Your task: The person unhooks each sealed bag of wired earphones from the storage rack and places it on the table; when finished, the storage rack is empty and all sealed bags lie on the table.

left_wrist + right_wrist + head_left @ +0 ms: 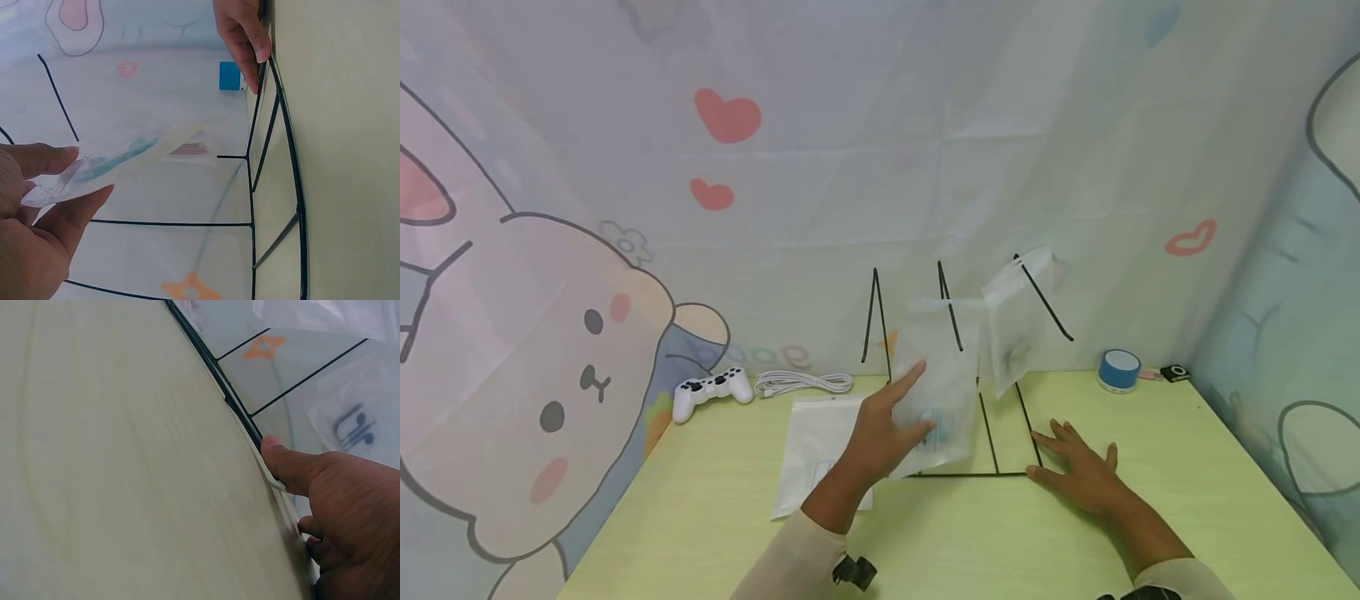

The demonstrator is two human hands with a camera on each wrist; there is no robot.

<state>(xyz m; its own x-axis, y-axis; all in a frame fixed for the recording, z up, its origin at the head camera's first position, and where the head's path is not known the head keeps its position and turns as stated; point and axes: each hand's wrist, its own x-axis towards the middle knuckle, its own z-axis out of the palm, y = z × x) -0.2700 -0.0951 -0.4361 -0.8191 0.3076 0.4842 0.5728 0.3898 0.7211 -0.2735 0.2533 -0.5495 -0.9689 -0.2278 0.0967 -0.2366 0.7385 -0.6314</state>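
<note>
In the head view my left hand (880,433) pinches the lower part of a translucent plastic bag (942,358) between thumb and fingers. The bag holds small teal items, too blurred to name. It hangs upright at the middle prong of a black wire rack (955,475), and the prong's end shows in front of it. My right hand (1078,471) touches the rack's front right corner, fingers spread and thumb on the wire (259,434). A second translucent bag (1018,325), with dark items inside, hangs on the right prong. The left prong (880,317) carries no bag.
Another white bag (797,458) lies flat on the table, partly behind the left forearm. A white game controller (711,390) and a coiled white cable (805,382) are at the back left. A blue and white cylinder (1118,372) and a small black object (1174,373) sit at the back right.
</note>
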